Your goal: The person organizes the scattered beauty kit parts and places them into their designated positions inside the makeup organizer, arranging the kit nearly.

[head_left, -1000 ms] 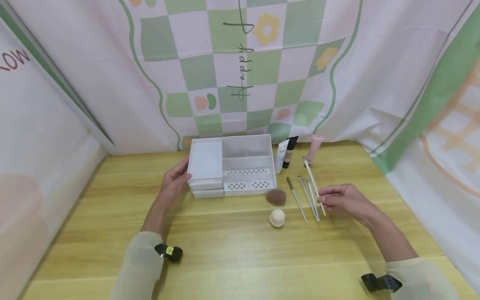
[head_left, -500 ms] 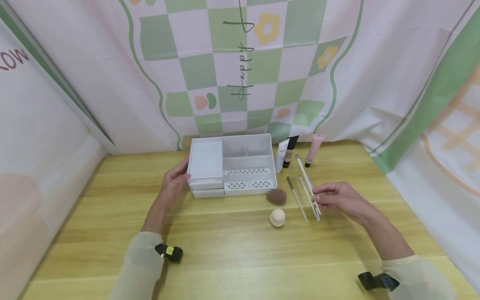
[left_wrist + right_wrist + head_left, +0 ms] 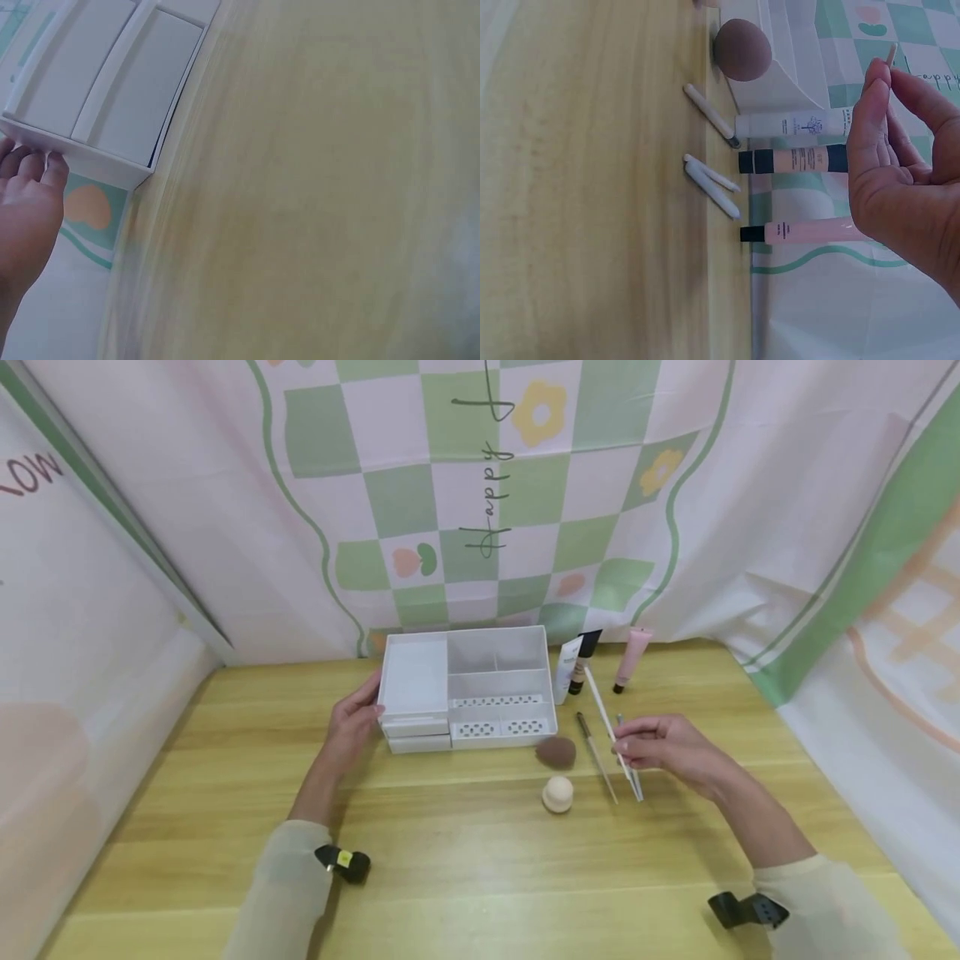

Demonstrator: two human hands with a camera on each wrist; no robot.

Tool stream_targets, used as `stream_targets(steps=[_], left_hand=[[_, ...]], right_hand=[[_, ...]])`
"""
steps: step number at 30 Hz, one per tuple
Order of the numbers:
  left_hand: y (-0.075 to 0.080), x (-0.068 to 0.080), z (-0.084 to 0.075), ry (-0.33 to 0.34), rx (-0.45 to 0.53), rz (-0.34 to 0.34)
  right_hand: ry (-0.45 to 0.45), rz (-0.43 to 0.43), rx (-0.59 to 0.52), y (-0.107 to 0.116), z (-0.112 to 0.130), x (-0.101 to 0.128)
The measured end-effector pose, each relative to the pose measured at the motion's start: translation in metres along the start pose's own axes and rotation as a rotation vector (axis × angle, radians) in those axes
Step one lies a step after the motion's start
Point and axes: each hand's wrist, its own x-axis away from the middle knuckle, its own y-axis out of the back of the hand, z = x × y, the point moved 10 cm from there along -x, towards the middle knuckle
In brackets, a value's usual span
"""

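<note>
A white compartment organizer [image 3: 491, 681] with small drawers stands at the back middle of the wooden table. My left hand [image 3: 366, 708] rests with straight fingers against its left side; in the left wrist view the fingertips [image 3: 45, 161] touch the organizer's corner [image 3: 105, 161]. My right hand [image 3: 624, 747] pinches a thin white-handled brush [image 3: 596, 697] and holds it above the table, its far end pointing toward the tubes. In the right wrist view the brush end [image 3: 890, 52] sticks out above my right hand [image 3: 889, 82].
Two more brushes [image 3: 596, 758] [image 3: 632, 777] lie under my right hand. A brown sponge [image 3: 556, 752] and a beige sponge [image 3: 558, 794] sit in front of the organizer. A white tube [image 3: 566, 670], a black-capped tube [image 3: 583, 660] and a pink tube [image 3: 632, 657] stand against the backdrop.
My right hand has moved left with the brush, whose far end swung from the pink tube toward the black-capped tube. The left hand has stayed on the organizer.
</note>
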Motion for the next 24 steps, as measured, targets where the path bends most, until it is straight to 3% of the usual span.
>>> stream_targets(steps=[9,24], left_hand=[[0.002,0.0,0.001,0.031,-0.031,-0.02],[0.003,-0.001,0.001,0.043,-0.025,-0.029]], right_hand=[[-0.004,-0.002,0.024,-0.005,0.013,-0.01],[0.025,0.002,-0.031,-0.019,0.035,-0.026]])
